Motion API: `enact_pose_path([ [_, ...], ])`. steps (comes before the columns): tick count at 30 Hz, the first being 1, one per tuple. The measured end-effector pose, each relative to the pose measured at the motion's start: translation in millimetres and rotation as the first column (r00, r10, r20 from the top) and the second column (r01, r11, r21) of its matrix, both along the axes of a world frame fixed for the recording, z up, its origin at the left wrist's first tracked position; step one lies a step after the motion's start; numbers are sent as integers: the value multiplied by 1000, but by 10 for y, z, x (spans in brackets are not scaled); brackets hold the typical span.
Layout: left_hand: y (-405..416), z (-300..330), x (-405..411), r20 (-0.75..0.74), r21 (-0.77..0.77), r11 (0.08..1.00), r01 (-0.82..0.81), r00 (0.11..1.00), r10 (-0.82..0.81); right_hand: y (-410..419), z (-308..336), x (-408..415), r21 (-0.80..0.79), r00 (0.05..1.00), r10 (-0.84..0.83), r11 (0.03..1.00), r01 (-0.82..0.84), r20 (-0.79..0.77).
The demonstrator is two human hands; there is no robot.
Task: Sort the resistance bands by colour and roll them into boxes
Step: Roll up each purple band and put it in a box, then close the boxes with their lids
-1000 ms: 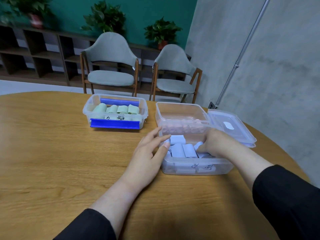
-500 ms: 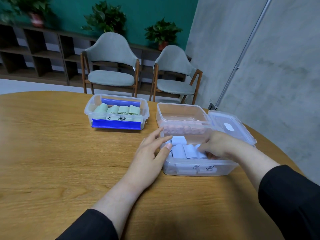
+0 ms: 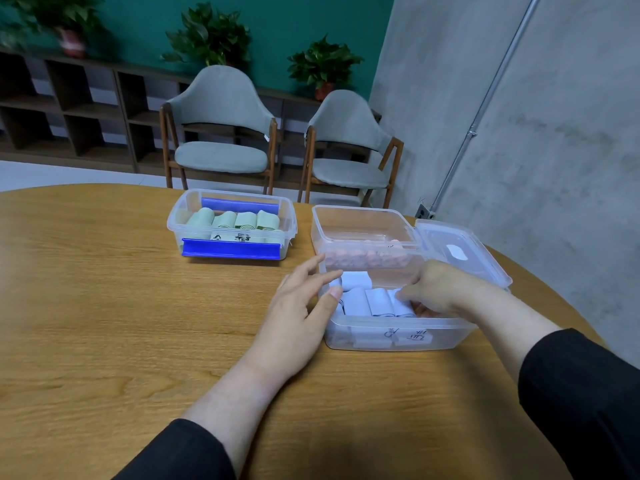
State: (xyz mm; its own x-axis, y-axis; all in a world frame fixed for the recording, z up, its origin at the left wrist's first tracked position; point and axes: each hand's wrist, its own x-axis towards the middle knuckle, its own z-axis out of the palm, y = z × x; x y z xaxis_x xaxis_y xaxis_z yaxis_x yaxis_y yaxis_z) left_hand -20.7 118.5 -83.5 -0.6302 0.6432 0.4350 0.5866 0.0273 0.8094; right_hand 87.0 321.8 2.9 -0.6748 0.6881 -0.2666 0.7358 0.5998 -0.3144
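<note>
The right hand has curled its fingers onto the blue rolled bands in the near clear box; the left hand stays spread-fingered at its left wall.

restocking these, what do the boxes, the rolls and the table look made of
Boxes: clear plastic, glossy; the contents show through the walls. Rolls: thin matte sheet, probably rubber or latex; layered spirals show at the ends. Table: wood grain with a smooth satin sheen, possibly veneer or laminate.
</note>
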Motion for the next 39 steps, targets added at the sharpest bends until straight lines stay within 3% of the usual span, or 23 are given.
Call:
enact_pose_path([
  [5,-2,6,-5,13,29,999,-25,1000,24,58,44,17,170,998,41,985,-33,-41],
  [7,1,4,-8,2,30,999,-29,1000,29,115,99,55,291,984,64,957,-12,-167],
  [10,-1,8,-10,-4,29,999,-30,1000,30,301,157,172,418,884,136,905,72,-446],
  [14,-10,27,1,-15,23,999,-25,1000,26,706,72,409,435,821,127,886,158,-557],
  [17,-23,61,16,-27,39,999,-31,999,32,953,-115,576,404,848,72,898,174,-525],
  [22,-22,258,31,-136,21,997,-71,988,73,1077,-348,690,358,940,63,931,66,-337],
  [26,92,513,62,-283,-119,990,-81,958,45,1041,-408,662,325,976,49,945,24,-212],
  [30,234,667,85,-336,-235,966,-104,942,20,998,-431,595,399,992,59,917,-11,-110],
  [39,329,688,111,-342,-299,946,-122,940,13,1071,-540,605,545,990,58,838,21,-127],
])
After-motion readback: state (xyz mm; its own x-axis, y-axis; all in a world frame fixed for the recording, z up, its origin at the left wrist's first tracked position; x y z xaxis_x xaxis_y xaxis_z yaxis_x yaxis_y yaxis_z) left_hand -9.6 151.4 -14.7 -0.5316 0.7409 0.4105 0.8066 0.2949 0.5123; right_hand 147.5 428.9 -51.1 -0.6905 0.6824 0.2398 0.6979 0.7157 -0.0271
